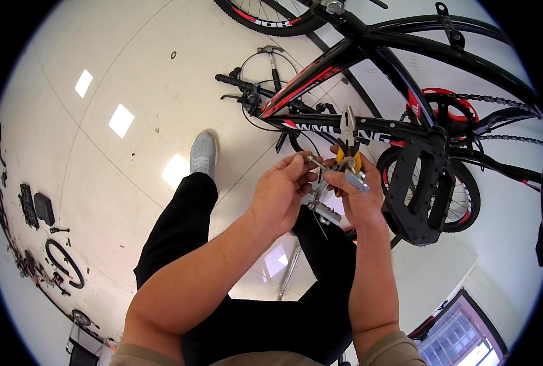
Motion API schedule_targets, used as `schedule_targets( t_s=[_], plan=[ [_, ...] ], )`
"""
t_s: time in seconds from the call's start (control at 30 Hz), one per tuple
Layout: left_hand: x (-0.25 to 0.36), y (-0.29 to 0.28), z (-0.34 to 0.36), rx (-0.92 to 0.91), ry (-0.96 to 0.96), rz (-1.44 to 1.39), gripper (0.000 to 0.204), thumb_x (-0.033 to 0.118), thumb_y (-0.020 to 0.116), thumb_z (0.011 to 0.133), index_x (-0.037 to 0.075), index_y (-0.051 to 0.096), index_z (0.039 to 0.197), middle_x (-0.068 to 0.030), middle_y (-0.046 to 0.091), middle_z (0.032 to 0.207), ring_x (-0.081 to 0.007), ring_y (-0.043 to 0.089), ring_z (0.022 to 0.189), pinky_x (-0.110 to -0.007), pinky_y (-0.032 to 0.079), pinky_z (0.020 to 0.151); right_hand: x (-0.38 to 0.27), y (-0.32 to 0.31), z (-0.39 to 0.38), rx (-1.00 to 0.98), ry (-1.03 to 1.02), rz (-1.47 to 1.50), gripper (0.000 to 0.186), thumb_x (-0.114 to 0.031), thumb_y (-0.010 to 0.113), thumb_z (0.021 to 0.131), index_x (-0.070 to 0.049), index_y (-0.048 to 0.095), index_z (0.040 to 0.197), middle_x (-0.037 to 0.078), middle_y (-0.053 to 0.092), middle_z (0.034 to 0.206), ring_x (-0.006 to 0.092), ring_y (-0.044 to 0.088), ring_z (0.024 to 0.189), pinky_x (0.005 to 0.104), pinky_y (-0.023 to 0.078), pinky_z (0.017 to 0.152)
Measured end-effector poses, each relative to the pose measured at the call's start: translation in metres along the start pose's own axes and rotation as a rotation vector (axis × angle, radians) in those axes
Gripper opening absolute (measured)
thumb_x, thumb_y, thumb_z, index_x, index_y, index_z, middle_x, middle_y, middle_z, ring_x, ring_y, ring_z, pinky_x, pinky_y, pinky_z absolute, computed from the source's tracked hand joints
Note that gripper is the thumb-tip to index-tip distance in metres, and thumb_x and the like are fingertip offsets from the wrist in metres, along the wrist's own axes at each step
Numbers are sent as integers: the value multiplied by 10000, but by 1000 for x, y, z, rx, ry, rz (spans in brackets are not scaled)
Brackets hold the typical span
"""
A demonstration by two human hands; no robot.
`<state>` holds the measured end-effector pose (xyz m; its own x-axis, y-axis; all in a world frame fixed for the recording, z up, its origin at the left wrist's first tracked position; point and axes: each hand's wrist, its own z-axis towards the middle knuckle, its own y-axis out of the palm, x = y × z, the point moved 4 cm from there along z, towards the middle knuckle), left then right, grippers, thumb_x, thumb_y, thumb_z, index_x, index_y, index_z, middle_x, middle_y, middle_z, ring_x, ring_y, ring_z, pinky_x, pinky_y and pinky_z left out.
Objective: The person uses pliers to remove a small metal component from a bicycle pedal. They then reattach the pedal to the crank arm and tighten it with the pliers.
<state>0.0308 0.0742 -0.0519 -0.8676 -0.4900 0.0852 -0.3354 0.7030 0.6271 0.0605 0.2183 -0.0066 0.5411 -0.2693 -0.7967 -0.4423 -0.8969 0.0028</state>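
Note:
My left hand (283, 189) is closed, thumb and fingers pinching a thin metal bolt (316, 163) whose other end meets my right fingertips. My right hand (363, 198) is wrapped round a pair of pliers (347, 127) with yellow and black handles, jaws pointing away from me. A silver metal bicycle part (328, 213) sits against the same hand and hangs below its fingers; its exact kind is hard to make out. Both hands meet above my right knee, in front of the black bicycle frame (338, 125).
Close at the right is a black pedal (419, 192), with a red chainring (451, 107) behind it. Beyond the handlebar (238, 81) lies a hammer (274, 64) on the tiled floor. Several loose parts, including a black curved tube (64, 262), lie along the left.

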Motion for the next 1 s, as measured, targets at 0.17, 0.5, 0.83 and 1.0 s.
schedule_targets(
  t_s=[0.17,0.5,0.83,1.0],
  plan=[
    [8,-6,0,53,4,67,259,338,644,969,108,587,1075,-8,642,1004,-138,545,946,-349,395,882,19,-7,13,-20,-46,-260,533,0,798,738,-10,614,1237,57,693,964,123,623,805,257,486,694],
    [5,2,13,127,35,343,282,309,711,910,97,585,1048,-5,598,901,-129,544,770,-300,441,652,52,-16,23,29,-118,-240,472,-7,771,755,-68,635,1203,2,676,932,90,585,723,239,455,606],
    [18,-9,14,138,104,523,248,319,672,956,90,581,975,-5,571,824,-113,551,748,-305,475,663,10,15,3,-23,-71,-66,411,35,746,767,-16,605,1150,20,634,869,107,592,711,248,463,589],
    [15,-16,19,151,54,488,347,403,704,926,91,553,935,4,539,801,-115,519,670,-315,452,603,12,18,6,10,-35,-102,387,57,726,771,-21,630,1138,29,656,848,111,602,703,251,470,595]
  ],
)
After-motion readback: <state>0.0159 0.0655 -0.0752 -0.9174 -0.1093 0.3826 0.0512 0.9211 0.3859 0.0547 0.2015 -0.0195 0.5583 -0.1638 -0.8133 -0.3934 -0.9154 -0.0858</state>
